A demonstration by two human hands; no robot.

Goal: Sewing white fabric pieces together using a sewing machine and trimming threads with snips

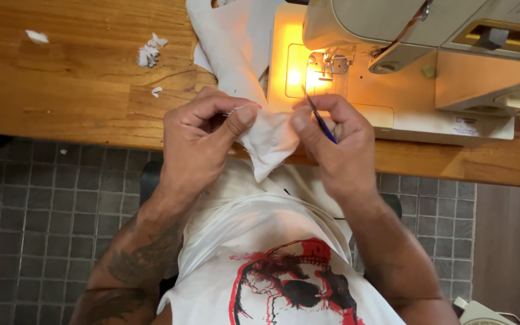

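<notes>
At the desk's front edge, your left hand (203,135) pinches white fabric (269,141) while your right hand (332,141) grips a blue seam ripper (323,126), which could slip and tear the cloth.

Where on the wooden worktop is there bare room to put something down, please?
The wooden worktop is mostly bare on the left, between its front edge and the white scraps. Around the white cloth, both hands and the sewing machine it is crowded; only a narrow strip lies in front of the machine.
</notes>
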